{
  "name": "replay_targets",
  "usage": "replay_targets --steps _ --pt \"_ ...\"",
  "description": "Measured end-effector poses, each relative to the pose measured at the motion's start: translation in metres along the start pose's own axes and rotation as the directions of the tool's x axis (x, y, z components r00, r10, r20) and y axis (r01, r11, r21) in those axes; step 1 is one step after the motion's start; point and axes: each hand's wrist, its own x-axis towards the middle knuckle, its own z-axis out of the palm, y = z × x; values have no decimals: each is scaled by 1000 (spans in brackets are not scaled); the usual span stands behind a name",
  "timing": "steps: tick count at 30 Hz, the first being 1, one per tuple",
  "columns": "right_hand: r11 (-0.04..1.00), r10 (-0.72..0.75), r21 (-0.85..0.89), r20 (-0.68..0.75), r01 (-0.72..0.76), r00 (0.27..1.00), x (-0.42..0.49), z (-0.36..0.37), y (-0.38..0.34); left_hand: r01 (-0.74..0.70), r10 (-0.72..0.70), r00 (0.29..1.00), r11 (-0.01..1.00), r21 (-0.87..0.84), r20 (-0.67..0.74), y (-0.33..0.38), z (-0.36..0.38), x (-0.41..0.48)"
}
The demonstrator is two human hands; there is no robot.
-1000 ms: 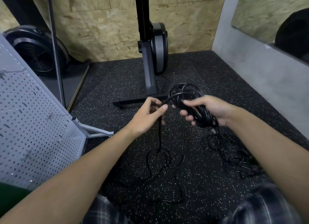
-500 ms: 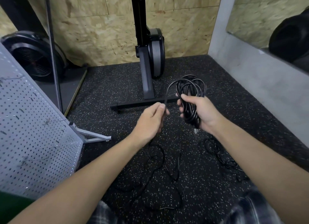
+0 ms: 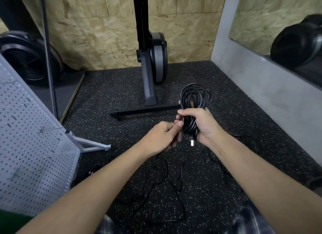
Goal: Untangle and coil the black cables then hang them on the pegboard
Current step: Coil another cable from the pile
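My right hand [image 3: 203, 124] grips a coil of black cable [image 3: 194, 101] around its middle, loops standing up above the fist. A silver plug [image 3: 192, 142] hangs below the hand. My left hand [image 3: 163, 137] pinches the cable's loose strand right beside the coil, thumb touching the right fingers. The slack black cable [image 3: 167, 179] trails down to the speckled floor in loose loops. More tangled black cable [image 3: 224, 164] lies under my right forearm. The grey pegboard [image 3: 26, 146] stands at the left with wire hooks on it.
A black exercise machine with a floor bar [image 3: 144, 110] stands just beyond my hands. A round black fan housing [image 3: 26, 59] sits at the back left. A grey concrete ledge [image 3: 270, 94] runs along the right. The pegboard's metal foot [image 3: 90, 144] juts onto the floor.
My left hand has slid up the loose strand and closed in on the coil. The coil has turned upright in my right hand, and the slack on the floor has shortened.
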Motion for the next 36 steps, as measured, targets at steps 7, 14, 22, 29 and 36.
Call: replay_targets --steps 7,14,22,29,36 --pt "976 -106 -206 -185 67 977 22 -16 -5 94 -132 977 971 220 167 -36 -12 -7" --pt "768 -187 -640 -187 24 964 35 -35 -1 -150 126 989 866 477 81 -29 -15 -8" --pt "581 -56 -813 18 48 998 9 -38 -4 -316 432 893 803 506 -127 -16 -18 3" --pt "599 55 -798 124 67 991 -3 -30 -9 -279 357 896 915 293 -264 -7 -18 3" --pt "550 317 -833 284 69 905 -2 -24 -4 -257 334 893 929 268 -301 -4 -16 1"
